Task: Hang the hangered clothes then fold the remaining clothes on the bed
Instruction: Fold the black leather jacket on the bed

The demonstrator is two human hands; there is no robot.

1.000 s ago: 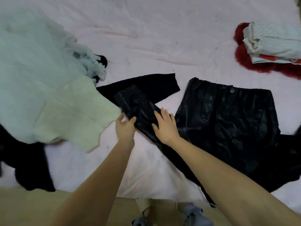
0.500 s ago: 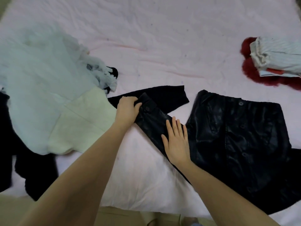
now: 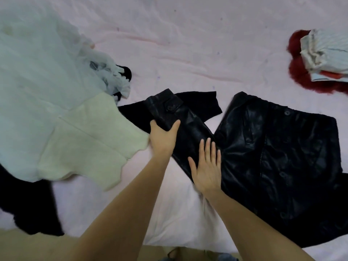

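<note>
I'm looking at a home bedroom: a pink-sheeted bed [image 3: 188,44] is lying strewn edge to edge with clothes [image 3: 47,91].

Single head-worn wide-angle view, aimed forward and steeply down, close above the near edge of the pale pink sheeted bed [image 3: 188,34]. Both bare forearms entering from bottom of frame; strip of floor visible along lower edge.

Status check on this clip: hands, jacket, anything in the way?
Left hand grips the jacket sleeve. Right hand flat on sleeve. Black jacket spread on bed, unfolded. Cream garment beside left hand.
</note>
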